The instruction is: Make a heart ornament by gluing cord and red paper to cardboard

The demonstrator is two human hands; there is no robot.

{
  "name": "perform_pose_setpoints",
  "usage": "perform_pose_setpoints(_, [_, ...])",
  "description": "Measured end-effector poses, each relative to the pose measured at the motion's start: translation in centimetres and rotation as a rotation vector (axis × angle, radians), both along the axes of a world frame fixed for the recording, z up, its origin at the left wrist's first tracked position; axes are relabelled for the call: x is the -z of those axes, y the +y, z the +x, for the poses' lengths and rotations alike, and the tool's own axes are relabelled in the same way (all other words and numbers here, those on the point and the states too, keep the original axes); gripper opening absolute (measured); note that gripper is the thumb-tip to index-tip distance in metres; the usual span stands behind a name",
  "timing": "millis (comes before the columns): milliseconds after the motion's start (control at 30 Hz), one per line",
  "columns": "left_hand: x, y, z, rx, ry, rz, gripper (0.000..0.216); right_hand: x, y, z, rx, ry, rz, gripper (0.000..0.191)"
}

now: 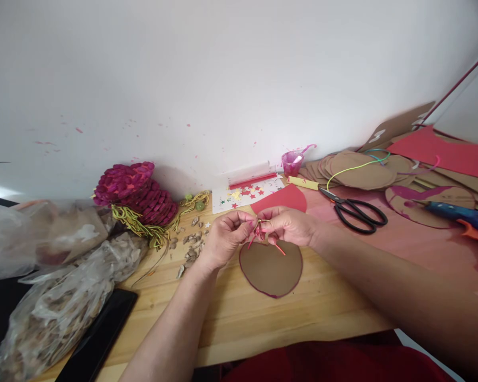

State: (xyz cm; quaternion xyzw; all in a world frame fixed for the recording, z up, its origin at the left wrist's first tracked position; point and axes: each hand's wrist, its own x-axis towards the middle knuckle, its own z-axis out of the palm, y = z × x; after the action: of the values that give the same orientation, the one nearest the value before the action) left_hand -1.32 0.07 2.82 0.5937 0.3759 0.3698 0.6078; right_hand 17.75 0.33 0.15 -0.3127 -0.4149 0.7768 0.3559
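Note:
Both hands meet above a brown cardboard heart (pixel 271 270) with a dark purple edge, lying on the wooden table. My left hand (pixel 233 236) pinches a thin cord (pixel 258 229) between thumb and fingertips. From the other side my right hand (pixel 289 225) is closed on the same cord. A pinkish-red end (pixel 279 248) of cord hangs below the right fingers, over the cardboard. The fingertips partly hide the cord, so I cannot tell whether it is looped or knotted. Behind the hands lies a red paper piece (pixel 281 200).
Black-handled scissors (pixel 356 215) and a blue glue gun (pixel 458 215) lie to the right, near stacked cardboard (pixel 362 170). A purple-stained cup (pixel 292 163) stands by the wall. Leftward are small shells (pixel 191 249), a magenta stack of pieces (pixel 133 193), plastic bags (pixel 63 297) and a black phone (pixel 99 339).

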Motion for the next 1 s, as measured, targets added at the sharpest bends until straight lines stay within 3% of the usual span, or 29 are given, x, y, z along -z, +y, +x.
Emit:
perform_pose_setpoints(267, [0.2, 0.3, -0.5, 0.059, 0.028, -0.061, 0.034, -0.2, -0.3, -0.1, 0.087, -0.155, 0.128, 0.016])
perform_pose_setpoints(433, [0.4, 0.4, -0.6, 0.025, 0.039, -0.09, 0.038, -1.0, -0.1, 0.4, 0.197, -0.236, 0.193, 0.018])
perform_pose_setpoints(600, [0.0, 0.3, -0.6, 0.024, 0.043, -0.105, 0.039, -1.6, -0.1, 0.8, 0.131, -0.242, 0.318, 0.022])
perform_pose_setpoints(800, [0.2, 0.4, -0.7, 0.064, 0.035, -0.136, 0.037, -1.2, -0.2, 0.5, 0.147, -0.414, 0.508, 0.02])
perform_pose_setpoints(900, [0.4, 0.6, -0.8, 0.072, -0.016, -0.24, 0.036, -1.2, 0.0, 0.6, 0.231, -0.547, 0.611, 0.012])
perform_pose_setpoints(1000, [0.5, 0.7, -0.9, 0.082, -0.067, -0.334, 0.036, -1.5, 0.1, 0.8, 0.411, -0.648, 0.715, 0.005])
